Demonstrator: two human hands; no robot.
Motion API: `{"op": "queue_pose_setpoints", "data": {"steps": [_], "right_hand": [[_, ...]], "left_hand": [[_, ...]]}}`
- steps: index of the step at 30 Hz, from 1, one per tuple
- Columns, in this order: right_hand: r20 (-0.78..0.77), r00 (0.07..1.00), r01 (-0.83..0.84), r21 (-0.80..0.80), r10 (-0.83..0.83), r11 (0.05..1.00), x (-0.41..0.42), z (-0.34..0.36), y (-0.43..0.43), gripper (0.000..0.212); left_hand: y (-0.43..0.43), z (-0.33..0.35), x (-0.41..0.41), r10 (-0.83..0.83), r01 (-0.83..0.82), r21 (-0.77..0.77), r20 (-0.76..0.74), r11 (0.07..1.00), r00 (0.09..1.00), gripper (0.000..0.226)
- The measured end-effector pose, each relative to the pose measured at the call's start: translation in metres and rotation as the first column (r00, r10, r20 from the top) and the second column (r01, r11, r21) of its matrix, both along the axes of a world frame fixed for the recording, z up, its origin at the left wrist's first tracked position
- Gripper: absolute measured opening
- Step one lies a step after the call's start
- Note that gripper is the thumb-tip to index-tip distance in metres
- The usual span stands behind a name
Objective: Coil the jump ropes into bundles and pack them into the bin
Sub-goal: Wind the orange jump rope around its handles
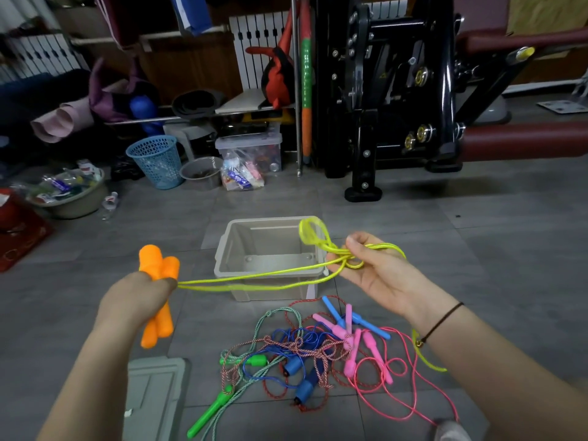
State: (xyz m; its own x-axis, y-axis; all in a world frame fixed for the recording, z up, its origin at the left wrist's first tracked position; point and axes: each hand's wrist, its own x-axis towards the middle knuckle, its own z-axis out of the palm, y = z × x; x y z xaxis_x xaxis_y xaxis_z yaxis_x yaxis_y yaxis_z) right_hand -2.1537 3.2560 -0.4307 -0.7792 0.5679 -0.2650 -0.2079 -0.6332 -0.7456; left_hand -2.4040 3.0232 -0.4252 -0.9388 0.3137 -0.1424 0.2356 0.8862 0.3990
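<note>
Cord (254, 277) of thin yellow-green plastic runs in 2 strands across the front of the beige bin (237, 246), from the left hand (136, 297) to the right hand (372, 272); the left hand grips 2 fat orange handles (157, 265) together in a closed fist, their tops clear above the knuckles and their lower ends poking out beneath; the right hand, palm up, pinches a small bunch of loops between thumb and curled fingers, with 1 loop standing up over the bin's right corner and a loose tail hanging below the forearm. The bin sits on the tiled floor between the hands; no rope shows inside it. This rope looks light and limp yet springy; smooth cord of this kind will likely slide and spring open, so the loops are best pinched tight where they cross, while the thick handles give the surer hold. Nearer the person lies a tangle of other ropes (302, 351), pink, blue, red-braided and green; the braided ones should be softer and less slippery, though each probably wants drawing out by its handles first. A grey lid (152, 393) lies at lower left.
</note>
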Motion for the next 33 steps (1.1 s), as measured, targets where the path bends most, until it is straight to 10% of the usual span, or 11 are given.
{"op": "queue_pose_setpoints", "data": {"steps": [8,16,19,24,33], "right_hand": [[0.339,0.920,0.101,0.277,-0.195,0.955,-0.004,-0.014,0.000,0.020],[0.139,0.989,0.043,0.028,-0.047,0.999,-0.022,-0.023,-0.023,0.016],[0.102,0.994,0.026,0.053,-0.031,0.998,-0.030,-0.022,-0.031,0.012],[0.041,0.987,0.145,0.185,-0.155,0.972,-0.041,-0.018,-0.042,0.008],[0.103,0.949,0.262,0.266,-0.298,0.928,-0.037,-0.012,-0.034,0.011]], "left_hand": [[-0.003,0.007,-0.004,0.036,-0.041,0.128,0.046,0.991,0.998,0.038],[0.025,0.009,0.036,-0.355,-0.126,0.739,0.456,0.662,0.816,0.043],[0.044,0.004,0.057,-0.577,-0.042,0.816,0.442,0.576,0.686,0.062],[0.073,0.002,0.077,-0.697,-0.028,0.876,0.403,0.482,0.593,0.024],[0.089,0.000,0.093,-0.734,0.071,0.804,0.498,0.590,0.461,0.030]]}}
